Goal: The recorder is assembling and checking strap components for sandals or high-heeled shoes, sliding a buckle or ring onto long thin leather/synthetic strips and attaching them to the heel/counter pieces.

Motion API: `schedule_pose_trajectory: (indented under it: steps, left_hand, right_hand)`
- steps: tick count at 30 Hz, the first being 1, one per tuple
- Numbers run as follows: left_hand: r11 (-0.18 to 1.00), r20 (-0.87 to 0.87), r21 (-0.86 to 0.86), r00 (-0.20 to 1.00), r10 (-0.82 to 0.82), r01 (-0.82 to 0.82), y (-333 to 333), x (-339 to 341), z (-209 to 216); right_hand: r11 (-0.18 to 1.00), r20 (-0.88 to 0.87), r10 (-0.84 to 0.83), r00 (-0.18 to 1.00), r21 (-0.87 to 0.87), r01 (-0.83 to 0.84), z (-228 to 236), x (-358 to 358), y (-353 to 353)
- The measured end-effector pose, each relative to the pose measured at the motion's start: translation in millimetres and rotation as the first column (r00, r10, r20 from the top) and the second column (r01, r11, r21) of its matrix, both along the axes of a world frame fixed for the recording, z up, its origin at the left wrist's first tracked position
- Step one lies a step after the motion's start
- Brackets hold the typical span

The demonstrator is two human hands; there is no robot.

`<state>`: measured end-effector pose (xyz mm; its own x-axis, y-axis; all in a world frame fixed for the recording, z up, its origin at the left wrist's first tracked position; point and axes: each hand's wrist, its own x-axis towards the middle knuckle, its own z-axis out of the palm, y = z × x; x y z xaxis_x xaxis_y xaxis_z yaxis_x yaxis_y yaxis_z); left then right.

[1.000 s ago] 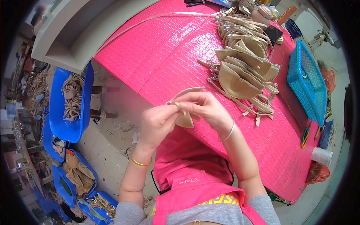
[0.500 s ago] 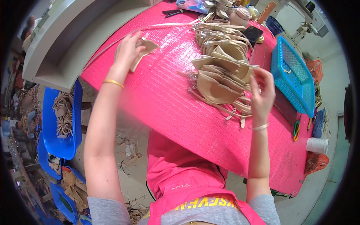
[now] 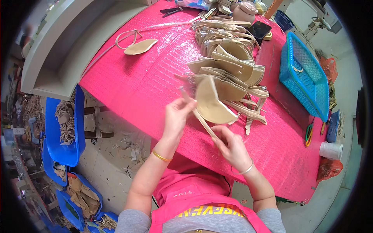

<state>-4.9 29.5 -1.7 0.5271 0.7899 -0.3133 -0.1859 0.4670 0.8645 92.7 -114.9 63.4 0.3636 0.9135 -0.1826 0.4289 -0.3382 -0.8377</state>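
Observation:
Between my two hands is a beige sandal heel piece (image 3: 214, 110) with a thin strap along its edge, a little smeared by motion. My left hand (image 3: 175, 118) pinches the strap near one end, where a small buckle seems to hang. Lower down, my right hand (image 3: 232, 146) grips the same strap between thumb and fingers. Just beyond the held piece lies a long row of stacked beige heel pieces (image 3: 227, 90), their straps and buckles sticking out at the sides. A single heel piece (image 3: 140, 47) rests apart at the far left, its thin strap looped beside it.
A pink covered table (image 3: 163, 81) spreads before me, with a grey raised box (image 3: 58, 58) on its left. To the right are a turquoise basket (image 3: 285, 73), scissors (image 3: 309, 135) and a white spool (image 3: 331, 150). A phone (image 3: 259, 29) lies behind the row; blue bins (image 3: 52, 128) stand below left.
My left hand has let go of the heel piece at the far left and come toward the middle. My right hand has drawn back from the row; both now hold another heel piece.

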Motion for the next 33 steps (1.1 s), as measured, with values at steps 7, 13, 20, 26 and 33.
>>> schedule_pose_trajectory:
  steps: [7,13,20,26,33]
  left_hand:
    - [0.952,-0.023,0.267,0.986,0.163,-0.151,36,-25,5]
    - [0.973,-0.061,0.214,0.995,-0.081,0.092,71,-32,9]
    - [0.983,-0.102,0.131,0.988,-0.116,0.129,92,-35,12]
    - [0.984,0.002,0.113,0.990,-0.142,0.141,90,-39,27]
    - [0.981,0.076,0.173,0.992,-0.098,0.084,68,-52,46]
  right_hand:
    - [0.983,-0.542,0.163,0.825,0.018,-0.182,5,-22,-55]
    - [0.754,0.515,0.499,0.697,0.138,-0.643,-41,-38,-9]
    - [0.613,0.640,0.562,0.524,0.103,-0.784,-53,-40,-8]
    - [0.687,0.349,0.321,0.880,0.554,-0.470,-43,-51,22]
    - [0.931,-0.645,-0.074,0.761,0.228,0.284,-17,-50,103]
